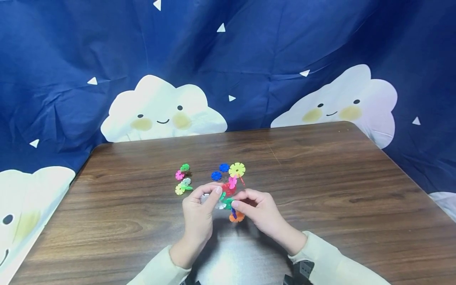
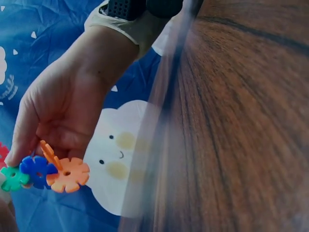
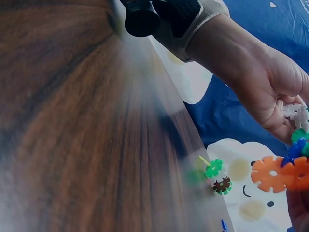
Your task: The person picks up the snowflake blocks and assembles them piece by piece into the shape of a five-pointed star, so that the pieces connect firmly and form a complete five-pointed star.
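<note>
Between both hands is a cluster of joined notched plastic flower discs, with green [image 1: 228, 203], white [image 1: 221, 206], blue [image 2: 38, 171] and orange [image 1: 236, 217] pieces slotted together. My left hand [image 1: 198, 211] pinches the cluster's left side between thumb and fingers. On the other side, my right hand [image 1: 263, 209] pinches it near a green disc, thumb and index finger together. Red [image 1: 228, 189], pink [image 1: 232, 182] and yellow [image 1: 237, 170] discs show just beyond the fingertips; whether they are joined to the held cluster I cannot tell.
Left of the hands, joined discs lie on the wooden table [image 1: 142, 221]: green [image 1: 185, 168] with pink [image 1: 179, 175], and pale white [image 1: 186, 181] with yellow [image 1: 179, 189]. Two blue discs [image 1: 216, 175] lie beyond the hands. A blue cloud-print cloth [image 1: 249, 59] hangs behind the table.
</note>
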The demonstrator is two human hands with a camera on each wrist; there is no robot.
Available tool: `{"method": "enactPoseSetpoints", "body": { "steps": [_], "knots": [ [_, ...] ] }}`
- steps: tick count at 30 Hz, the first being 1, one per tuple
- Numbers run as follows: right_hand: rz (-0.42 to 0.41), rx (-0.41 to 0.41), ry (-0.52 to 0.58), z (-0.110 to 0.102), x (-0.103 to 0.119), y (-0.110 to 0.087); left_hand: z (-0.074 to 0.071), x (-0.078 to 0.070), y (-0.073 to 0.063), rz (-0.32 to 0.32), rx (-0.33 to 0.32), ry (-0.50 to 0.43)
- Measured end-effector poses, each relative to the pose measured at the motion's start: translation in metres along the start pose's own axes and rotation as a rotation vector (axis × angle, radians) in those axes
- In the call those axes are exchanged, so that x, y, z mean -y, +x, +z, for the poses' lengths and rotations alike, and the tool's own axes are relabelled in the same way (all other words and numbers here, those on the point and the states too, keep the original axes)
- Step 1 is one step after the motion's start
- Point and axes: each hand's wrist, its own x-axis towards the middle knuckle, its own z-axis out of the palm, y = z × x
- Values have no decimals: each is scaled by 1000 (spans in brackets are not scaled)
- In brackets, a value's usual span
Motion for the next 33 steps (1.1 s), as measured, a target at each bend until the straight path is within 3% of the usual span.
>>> {"method": "enactPoseSetpoints", "body": {
  "steps": [10,15,23,33],
  "knots": [
    [-211,-53,-208,-9,1,4,-3,7,-1,-5,73,-83],
    [-312,-25,-257,-15,3,7,-5,9,0,-1,119,-121],
    [-466,70,-360,-23,3,12,-12,8,3,76,303,-185],
    [-546,241,-477,-27,5,14,-13,-1,8,-100,406,-86]
  ]
}}
